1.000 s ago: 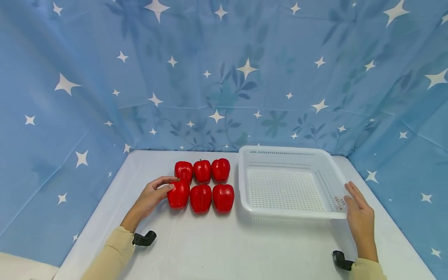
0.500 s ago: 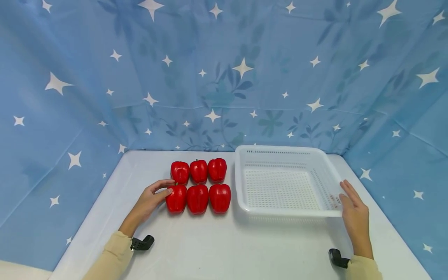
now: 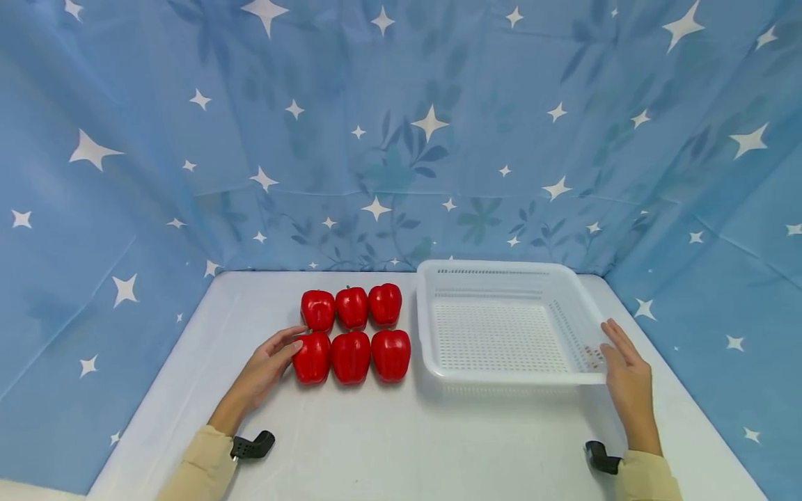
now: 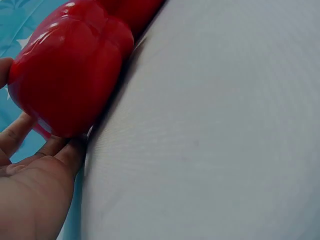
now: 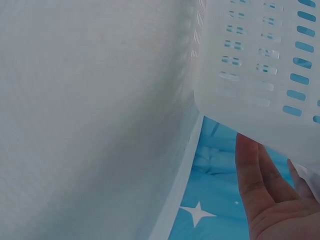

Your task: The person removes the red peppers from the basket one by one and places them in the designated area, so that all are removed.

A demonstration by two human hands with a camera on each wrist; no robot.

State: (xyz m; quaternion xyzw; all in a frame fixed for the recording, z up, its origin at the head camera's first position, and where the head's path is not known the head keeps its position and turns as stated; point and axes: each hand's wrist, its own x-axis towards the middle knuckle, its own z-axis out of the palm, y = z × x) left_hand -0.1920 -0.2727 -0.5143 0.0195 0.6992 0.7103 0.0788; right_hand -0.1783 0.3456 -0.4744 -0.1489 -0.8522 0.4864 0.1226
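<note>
My left hand (image 3: 266, 372) holds a glossy red bell pepper (image 3: 311, 358) at the left end of the front row. In the left wrist view the thumb touches one side of this bell pepper (image 4: 70, 70), and other fingers reach around its lower side. My right hand (image 3: 629, 379) grips the near right corner of a white plastic basket (image 3: 514, 378), thumb over the rim. From the right wrist, the fingers (image 5: 248, 165) show just under the basket's rim. Nothing lies inside the basket.
Two more red bell peppers (image 3: 351, 358) continue the front row, and three others (image 3: 352, 308) form a row behind. The basket stands to their right on the white table (image 3: 376, 445). Blue star-patterned cloth (image 3: 401, 139) rises behind and beside the table.
The front-left bell pepper has come down slightly toward the near side, level with its row. My left thumb overlaps it less. The right hand stays at the basket's corner; the whole view has shifted slightly.
</note>
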